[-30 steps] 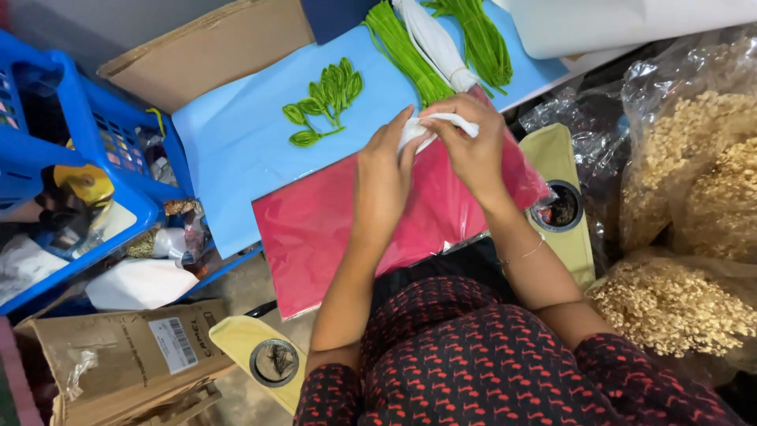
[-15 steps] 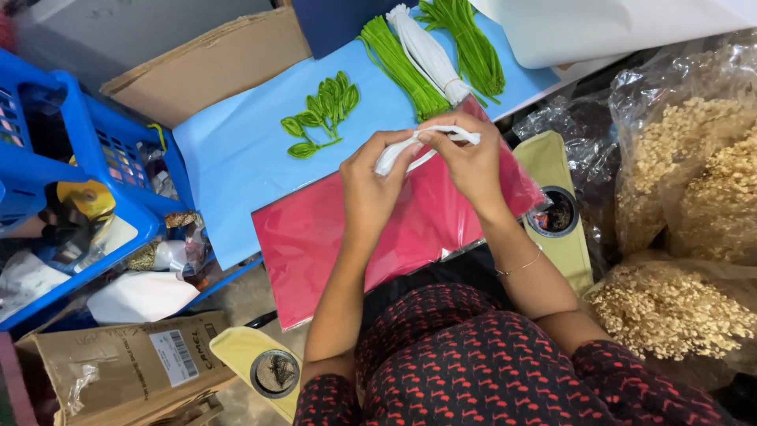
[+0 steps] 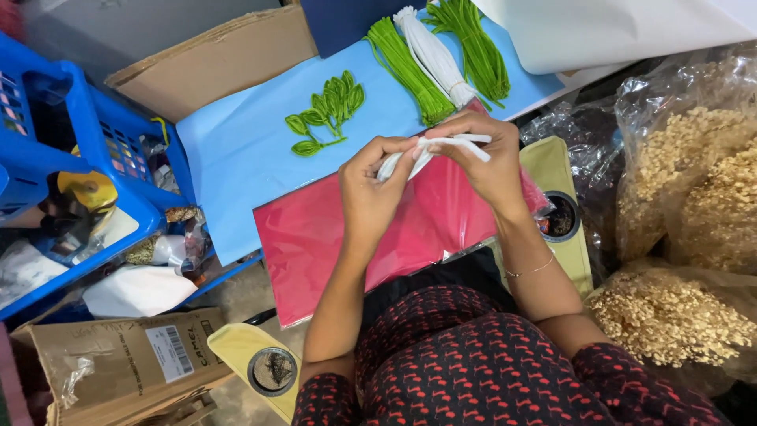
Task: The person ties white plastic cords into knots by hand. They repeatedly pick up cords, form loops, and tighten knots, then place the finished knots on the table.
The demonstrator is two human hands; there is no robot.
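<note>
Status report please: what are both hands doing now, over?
Left hand and right hand both pinch one white pipe cleaner, bending it. Above pink sheet. Nothing in the way.

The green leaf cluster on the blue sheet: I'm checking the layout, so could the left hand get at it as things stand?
Probably yes. The leaf cluster lies uncovered just beyond the left hand, nothing between them, though its fingers hold a white strip.

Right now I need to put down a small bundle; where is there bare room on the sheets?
Bare light blue sheet lies left of the green leaf shapes. Bare pink sheet lies below the left hand. The top is crowded with green bundles and a white bundle.
</note>
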